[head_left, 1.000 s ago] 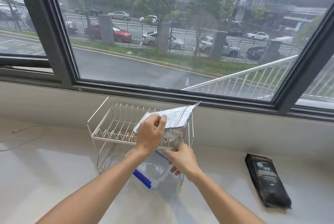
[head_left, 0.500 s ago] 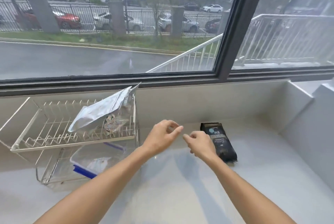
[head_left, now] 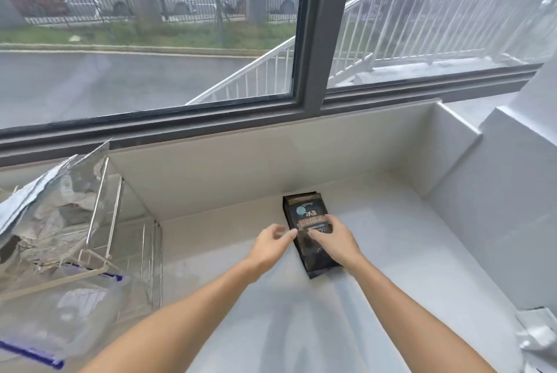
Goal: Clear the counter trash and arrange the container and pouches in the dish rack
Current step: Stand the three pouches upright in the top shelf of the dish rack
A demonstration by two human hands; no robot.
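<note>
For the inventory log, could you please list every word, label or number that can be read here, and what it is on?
Black pouch: a round pale emblem and lines of print, all too blurred to read.
Silver pouch in the dish rack: no print visible.
Clear container with blue trim: no label visible.
Nothing legible anywhere.

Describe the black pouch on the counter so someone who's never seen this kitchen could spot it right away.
Find the dark window frame post, then drop straight down to the pale counter below it. The black pouch lies flat there, between the left hand and the right hand, which rests on it. It is the only dark item; the silver pouch sits in the dish rack at left.
</note>
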